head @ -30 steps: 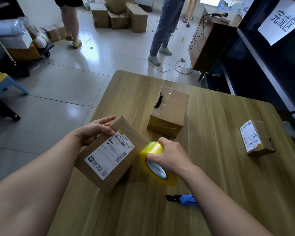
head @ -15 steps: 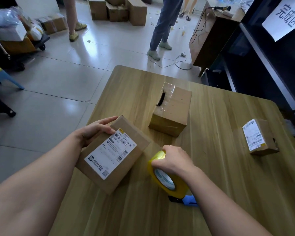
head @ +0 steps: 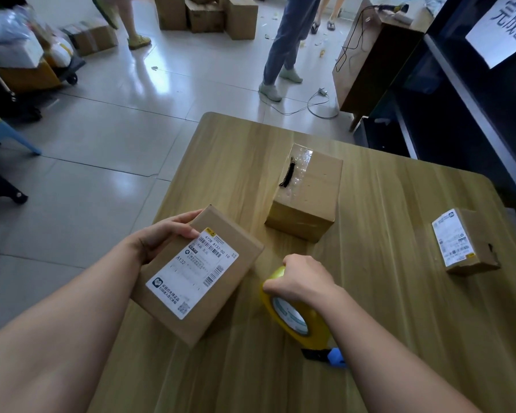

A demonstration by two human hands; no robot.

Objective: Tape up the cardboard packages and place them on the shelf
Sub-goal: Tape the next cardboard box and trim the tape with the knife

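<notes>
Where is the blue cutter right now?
In the head view, the blue cutter lies on the table, low and right of centre, peeking out just below the yellow tape roll that the right hand holds.

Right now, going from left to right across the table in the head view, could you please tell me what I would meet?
First the large labelled package → yellow tape roll, gripped by the right hand → small labelled package.

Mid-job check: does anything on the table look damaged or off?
Yes. The middle box has a dark ragged slit in its top, by the shiny tape. The small box at the right edge has a torn notch on its side.
</notes>
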